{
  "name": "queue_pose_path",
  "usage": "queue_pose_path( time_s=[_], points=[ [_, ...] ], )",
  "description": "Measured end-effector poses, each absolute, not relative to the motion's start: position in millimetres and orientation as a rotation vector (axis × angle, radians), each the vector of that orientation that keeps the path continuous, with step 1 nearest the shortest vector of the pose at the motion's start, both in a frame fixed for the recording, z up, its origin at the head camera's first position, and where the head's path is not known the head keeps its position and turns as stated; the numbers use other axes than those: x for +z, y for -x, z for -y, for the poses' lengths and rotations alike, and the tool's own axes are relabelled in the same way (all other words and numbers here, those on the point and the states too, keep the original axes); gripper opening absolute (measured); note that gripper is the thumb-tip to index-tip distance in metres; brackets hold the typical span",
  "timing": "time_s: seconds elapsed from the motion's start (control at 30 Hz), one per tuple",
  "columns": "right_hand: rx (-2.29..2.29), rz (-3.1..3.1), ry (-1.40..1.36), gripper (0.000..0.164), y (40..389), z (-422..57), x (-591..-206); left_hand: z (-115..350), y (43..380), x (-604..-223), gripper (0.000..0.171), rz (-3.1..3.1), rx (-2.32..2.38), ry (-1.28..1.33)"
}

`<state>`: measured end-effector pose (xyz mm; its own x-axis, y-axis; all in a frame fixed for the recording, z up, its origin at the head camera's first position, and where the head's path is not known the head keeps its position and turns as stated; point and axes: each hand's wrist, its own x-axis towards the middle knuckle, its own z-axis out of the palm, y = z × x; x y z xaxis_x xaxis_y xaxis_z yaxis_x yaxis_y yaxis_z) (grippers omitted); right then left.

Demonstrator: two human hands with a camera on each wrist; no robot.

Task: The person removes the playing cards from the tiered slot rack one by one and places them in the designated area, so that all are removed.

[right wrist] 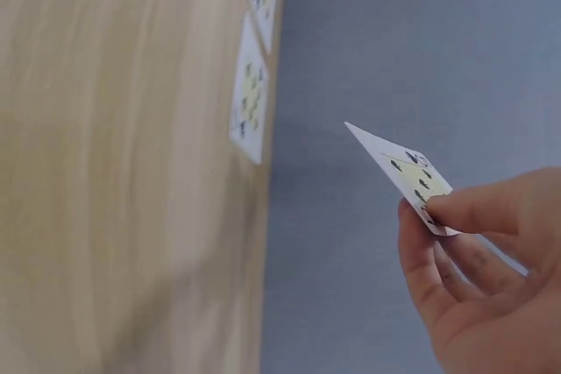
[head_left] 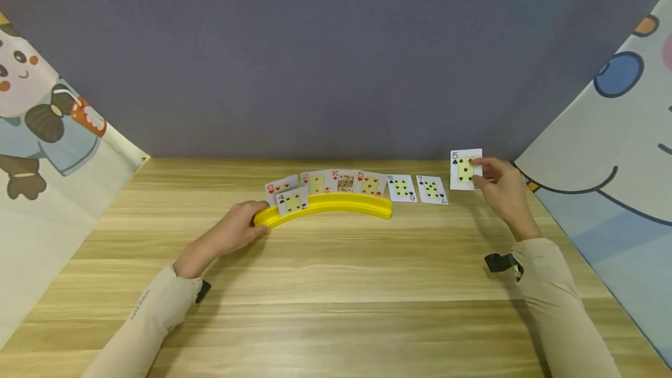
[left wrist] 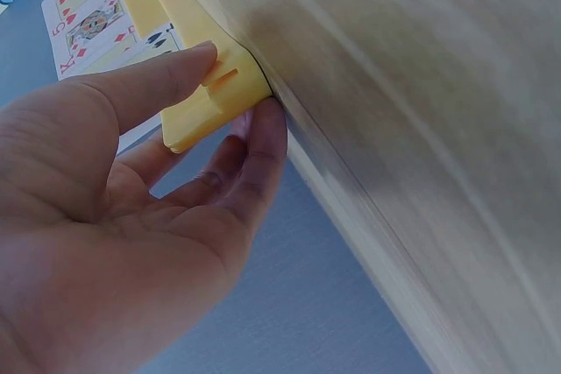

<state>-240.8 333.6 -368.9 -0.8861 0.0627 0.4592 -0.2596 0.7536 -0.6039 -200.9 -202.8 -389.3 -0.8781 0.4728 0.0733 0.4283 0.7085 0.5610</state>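
My left hand [head_left: 236, 227] grips the left end of a curved yellow card holder [head_left: 336, 203] on the table; the left wrist view shows thumb and fingers around that end of the holder [left wrist: 215, 98]. Several playing cards stand in the holder: a four of spades [head_left: 293, 200] in front, with a six of hearts [head_left: 278, 186], a two of diamonds [head_left: 317, 183], a king [head_left: 345, 182] and a five of hearts [head_left: 370, 184] behind. Off to the right, my right hand [head_left: 501, 188] pinches a five of spades [head_left: 465, 169] by its right edge, raised above the table.
Two black cards lie face up right of the holder, a six [head_left: 401, 188] and a seven of spades [head_left: 433, 190]. A grey wall panel [head_left: 336, 63] rises behind the wooden table [head_left: 336, 296]. Cartoon-printed panels [head_left: 630, 150] flank both sides.
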Motion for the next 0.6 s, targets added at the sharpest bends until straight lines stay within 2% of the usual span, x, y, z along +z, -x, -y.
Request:
queue_pose_path(
  time_s=[0.6],
  points=[
    [1.025,2.609,-0.236,0.02,253.9,-370.6,-401.7,202.9,201.0,-390.3,0.027,-2.83,0.904,-0.74]
  ],
)
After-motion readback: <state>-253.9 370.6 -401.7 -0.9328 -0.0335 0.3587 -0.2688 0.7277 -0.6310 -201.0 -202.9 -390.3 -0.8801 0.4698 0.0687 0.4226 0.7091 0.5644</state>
